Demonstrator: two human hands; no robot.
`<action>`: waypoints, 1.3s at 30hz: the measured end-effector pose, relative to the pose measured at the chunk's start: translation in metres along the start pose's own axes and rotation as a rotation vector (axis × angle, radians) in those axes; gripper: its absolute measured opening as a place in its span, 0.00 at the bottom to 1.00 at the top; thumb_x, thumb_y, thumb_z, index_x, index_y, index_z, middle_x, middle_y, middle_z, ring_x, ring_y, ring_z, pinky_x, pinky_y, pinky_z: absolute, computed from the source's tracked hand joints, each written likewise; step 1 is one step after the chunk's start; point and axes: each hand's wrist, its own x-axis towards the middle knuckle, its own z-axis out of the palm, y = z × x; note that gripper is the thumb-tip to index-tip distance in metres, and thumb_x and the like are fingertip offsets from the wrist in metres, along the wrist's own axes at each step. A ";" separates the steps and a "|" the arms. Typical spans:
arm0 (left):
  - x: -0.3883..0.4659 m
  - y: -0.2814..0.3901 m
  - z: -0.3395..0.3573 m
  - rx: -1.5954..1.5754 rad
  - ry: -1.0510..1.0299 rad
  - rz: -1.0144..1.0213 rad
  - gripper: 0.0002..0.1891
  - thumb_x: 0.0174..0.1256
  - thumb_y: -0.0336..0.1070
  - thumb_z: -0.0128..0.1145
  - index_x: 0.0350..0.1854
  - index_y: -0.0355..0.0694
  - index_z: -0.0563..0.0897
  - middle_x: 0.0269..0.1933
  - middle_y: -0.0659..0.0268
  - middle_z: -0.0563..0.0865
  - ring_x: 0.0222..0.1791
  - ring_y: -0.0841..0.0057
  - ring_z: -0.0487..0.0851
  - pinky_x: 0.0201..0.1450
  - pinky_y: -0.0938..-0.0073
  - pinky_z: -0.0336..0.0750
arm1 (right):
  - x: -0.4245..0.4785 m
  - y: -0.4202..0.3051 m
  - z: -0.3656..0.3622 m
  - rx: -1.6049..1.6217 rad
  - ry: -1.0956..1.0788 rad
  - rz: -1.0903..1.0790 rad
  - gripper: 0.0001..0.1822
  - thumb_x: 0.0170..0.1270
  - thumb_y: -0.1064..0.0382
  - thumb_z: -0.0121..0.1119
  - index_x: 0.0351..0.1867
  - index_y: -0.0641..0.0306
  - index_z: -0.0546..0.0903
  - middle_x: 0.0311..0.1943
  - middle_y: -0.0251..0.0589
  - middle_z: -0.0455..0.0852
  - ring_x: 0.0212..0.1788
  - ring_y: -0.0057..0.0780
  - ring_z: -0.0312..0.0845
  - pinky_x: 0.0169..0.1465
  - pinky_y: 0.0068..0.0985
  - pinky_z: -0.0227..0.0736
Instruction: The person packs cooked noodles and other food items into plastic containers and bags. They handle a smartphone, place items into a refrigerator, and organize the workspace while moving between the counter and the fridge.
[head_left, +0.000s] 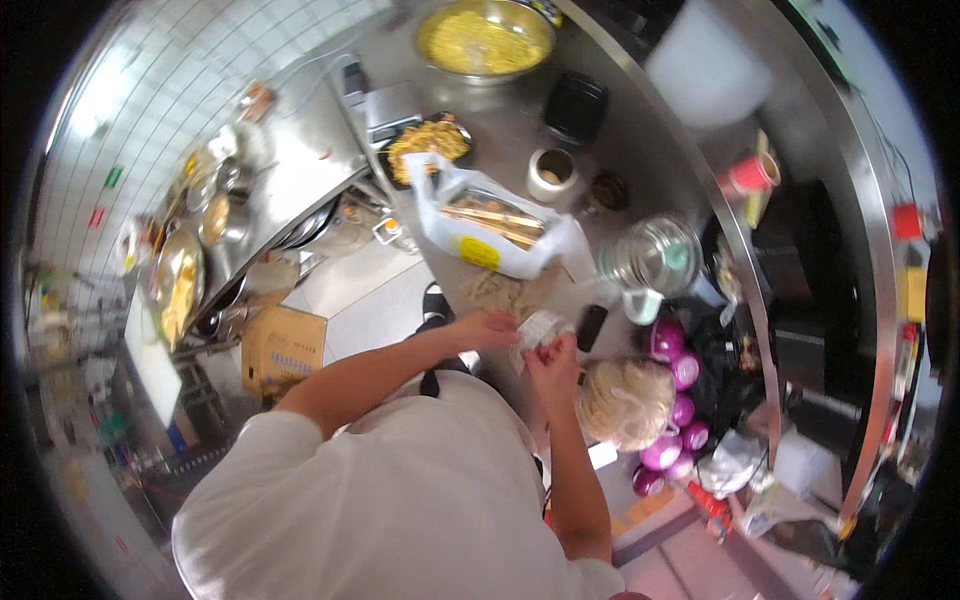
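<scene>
A crumpled white paper slip with print (538, 330) is between my two hands, over the edge of the steel counter. My right hand (551, 364) pinches it from the near side. My left hand (487, 330) has its fingertips at the slip's left edge. Just beyond lies a beige cloth (499, 291). Behind the cloth stands a white plastic bag (517, 262) with a yellow print and a food container inside. A black phone-like object (592, 328) lies right of my right hand. A black tray of noodle-like food (435, 142) is behind the bag.
A steel bowl of yellow strips (484, 45), a black container (576, 107), a white cup (552, 174) and a glass jar (660, 255) stand on the counter. Wrapped pale goods (628, 401) and purple onions (664, 450) lie at right. A cardboard box (283, 349) is at left.
</scene>
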 end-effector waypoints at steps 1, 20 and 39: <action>0.012 0.000 0.009 0.032 -0.085 -0.063 0.22 0.74 0.41 0.66 0.63 0.33 0.80 0.51 0.71 0.86 0.50 0.81 0.82 0.55 0.74 0.77 | -0.008 -0.001 -0.004 0.097 -0.024 0.013 0.25 0.60 0.59 0.76 0.49 0.62 0.71 0.32 0.43 0.86 0.32 0.37 0.87 0.40 0.34 0.80; -0.108 0.004 -0.084 0.970 -0.293 0.070 0.18 0.76 0.44 0.58 0.61 0.43 0.84 0.46 0.58 0.91 0.44 0.62 0.89 0.47 0.62 0.81 | 0.018 -0.112 -0.043 -0.095 0.255 -0.543 0.33 0.65 0.65 0.73 0.66 0.64 0.67 0.47 0.46 0.80 0.45 0.28 0.79 0.46 0.26 0.78; -0.022 0.026 -0.108 0.211 0.511 0.675 0.10 0.74 0.40 0.63 0.52 0.45 0.87 0.39 0.54 0.90 0.36 0.51 0.88 0.39 0.56 0.81 | 0.099 -0.272 0.044 -1.553 -0.371 -0.822 0.30 0.56 0.37 0.74 0.43 0.63 0.83 0.40 0.44 0.87 0.42 0.42 0.88 0.41 0.38 0.83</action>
